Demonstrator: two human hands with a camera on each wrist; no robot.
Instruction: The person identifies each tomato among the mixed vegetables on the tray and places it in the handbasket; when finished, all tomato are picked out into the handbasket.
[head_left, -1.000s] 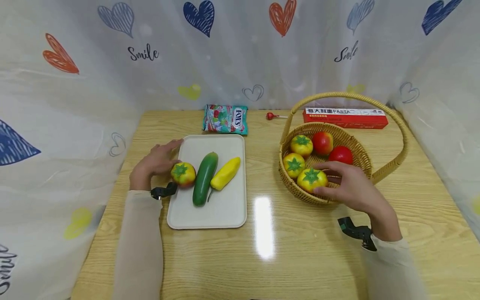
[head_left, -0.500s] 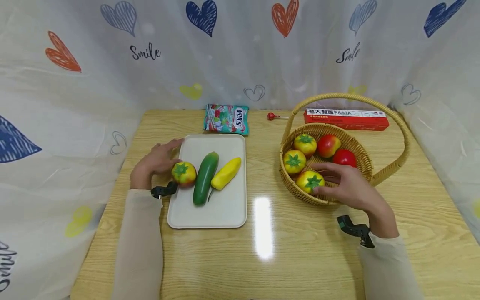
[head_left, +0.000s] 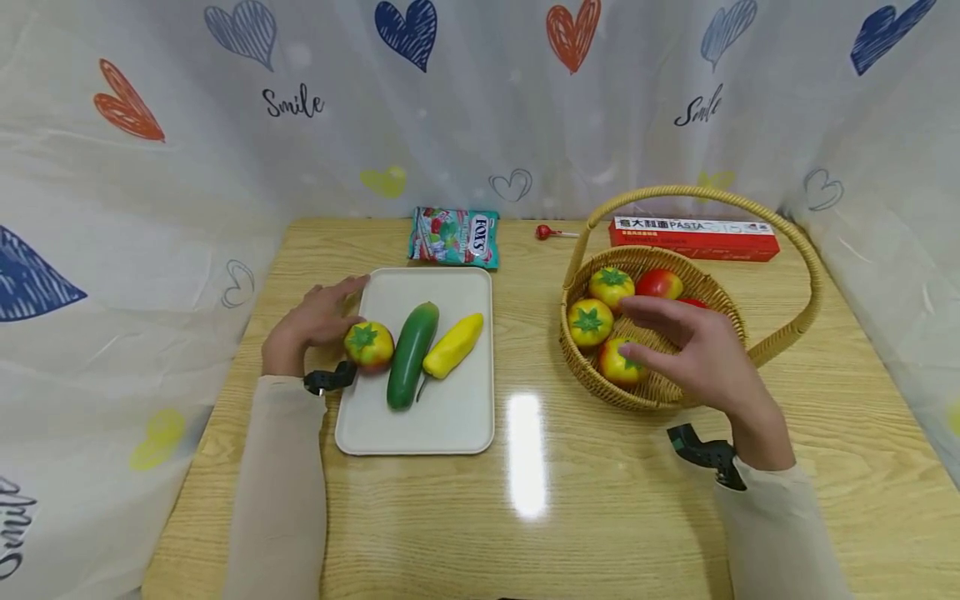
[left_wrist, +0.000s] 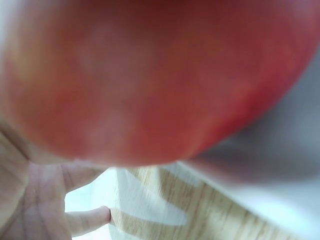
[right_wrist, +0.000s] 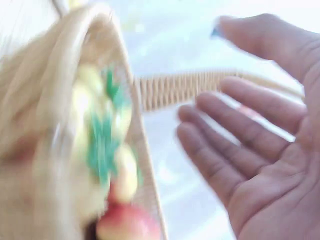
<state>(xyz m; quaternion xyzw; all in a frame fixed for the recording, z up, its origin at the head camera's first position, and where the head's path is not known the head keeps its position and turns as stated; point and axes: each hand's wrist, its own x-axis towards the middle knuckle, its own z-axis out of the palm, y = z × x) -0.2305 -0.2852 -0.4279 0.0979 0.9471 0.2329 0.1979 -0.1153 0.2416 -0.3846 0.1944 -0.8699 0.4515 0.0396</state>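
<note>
In the head view my left hand (head_left: 318,317) rests at the upper left edge of a white tray (head_left: 450,425), fingers extended. Its thumb is right beside a yellow-red fruit with a green star-shaped top (head_left: 369,346). A green cucumber (head_left: 412,354) and a yellow pepper (head_left: 453,346) lie on the tray too. My right hand (head_left: 701,350) is over a wicker basket (head_left: 588,383), thumb and fingers spread, holding nothing. Just left of it, a similar yellow-red fruit (head_left: 617,365) sits in the basket. The right wrist view shows the open palm (right_wrist: 270,190) apart from the fruit.
The basket also has two yellow fruits with green tops (head_left: 590,323) and red fruits (head_left: 658,283), one mostly hidden by my hand. Its tall handle (head_left: 813,283) arches over. Behind are a candy bag (head_left: 453,237), a lollipop (head_left: 545,232) and a red pasta box (head_left: 693,242).
My right hand has let go of the yellow-red fruit, spread its fingers and risen slightly. That fruit has settled and tilted in the basket. The left hand has stayed at the tray.
</note>
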